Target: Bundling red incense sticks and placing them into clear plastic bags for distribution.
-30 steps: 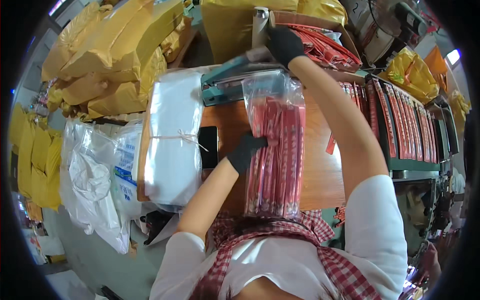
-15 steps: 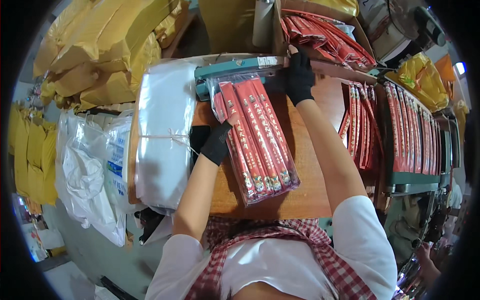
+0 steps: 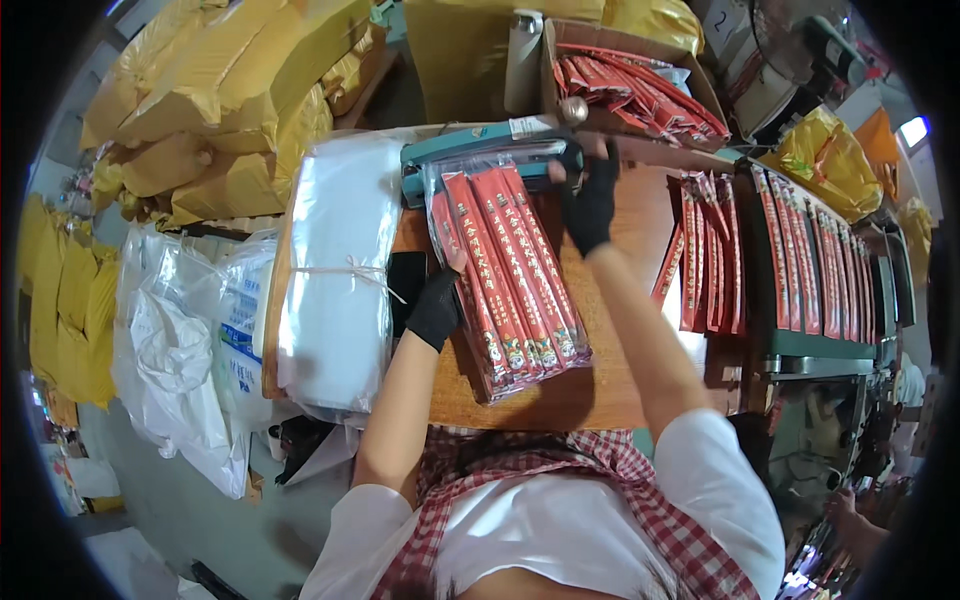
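A clear plastic bag [image 3: 487, 392] filled with several long red packets [image 3: 520, 290] lies slantwise over the wooden table. Gloved in black with bare fingertips, my left hand [image 3: 436, 305] is closed on the bag's left edge. The bag's far end reaches under the raised arm of a teal heat sealer [image 3: 470, 140]. Beside the sealer's right end is my right hand [image 3: 588, 195], also in a black fingerless glove. Its fingers are apart and slightly blurred, with nothing seen in them.
Left of the sealer lies a tied stack of clear bags [image 3: 335, 230]. At the right, red packets [image 3: 707, 250] stand near a fuller green rack [image 3: 815, 350]. Behind are a carton [image 3: 690, 80] of red packets and a pale bottle [image 3: 523, 60]. Yellow wrapped bundles [image 3: 230, 90] fill the far left.
My right hand has come off the sealer's arm end and drawn back toward me, its fingers spreading. The sealer's arm stands higher. My left hand stays on the bag.
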`<state>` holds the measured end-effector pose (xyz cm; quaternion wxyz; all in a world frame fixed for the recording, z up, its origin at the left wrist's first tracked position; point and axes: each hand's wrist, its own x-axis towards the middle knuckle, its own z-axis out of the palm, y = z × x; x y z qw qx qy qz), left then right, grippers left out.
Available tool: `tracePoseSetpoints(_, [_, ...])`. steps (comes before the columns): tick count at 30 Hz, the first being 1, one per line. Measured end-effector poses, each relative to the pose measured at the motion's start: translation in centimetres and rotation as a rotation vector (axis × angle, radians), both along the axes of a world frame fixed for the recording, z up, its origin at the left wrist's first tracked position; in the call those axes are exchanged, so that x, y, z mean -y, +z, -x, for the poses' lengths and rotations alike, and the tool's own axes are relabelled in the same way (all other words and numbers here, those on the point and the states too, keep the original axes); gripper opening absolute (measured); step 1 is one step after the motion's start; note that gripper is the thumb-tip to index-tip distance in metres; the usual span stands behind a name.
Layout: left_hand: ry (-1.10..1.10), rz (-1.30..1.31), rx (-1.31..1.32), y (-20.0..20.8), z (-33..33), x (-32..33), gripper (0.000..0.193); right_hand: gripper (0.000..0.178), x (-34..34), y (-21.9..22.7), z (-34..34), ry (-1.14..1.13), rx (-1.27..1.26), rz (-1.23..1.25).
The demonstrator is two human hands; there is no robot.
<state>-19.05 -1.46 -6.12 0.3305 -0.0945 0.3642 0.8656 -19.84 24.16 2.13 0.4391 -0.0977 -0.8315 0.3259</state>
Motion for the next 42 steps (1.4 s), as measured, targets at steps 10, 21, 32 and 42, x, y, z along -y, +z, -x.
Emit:
tracePoseSetpoints(10, [-0.181,0.197,-0.455,7.8,-11.2,0.7,0.061,0.068,9.1,0.0,-21.7,0.688,0.432,1.247])
tracePoseSetpoints(21, [0.177,1.728,-0.848,12.9,-22.4,33.7,0.041,0.043,22.0,6.9,-15.7,1.147,0.513,1.128])
tracePoseSetpoints(32, [1.124,0.696,-0.232,-6.3,-53.3,47.9,0.054,0.059,44.9,-4.3,-23.9,1.913,0.307,-0.491])
tracePoseSetpoints(42, [0.360,2.180,-0.137,3.0,-41.6,41.7,0.029,0.056,48.0,-14.1,-22.2,1.788,0.674,-0.784])
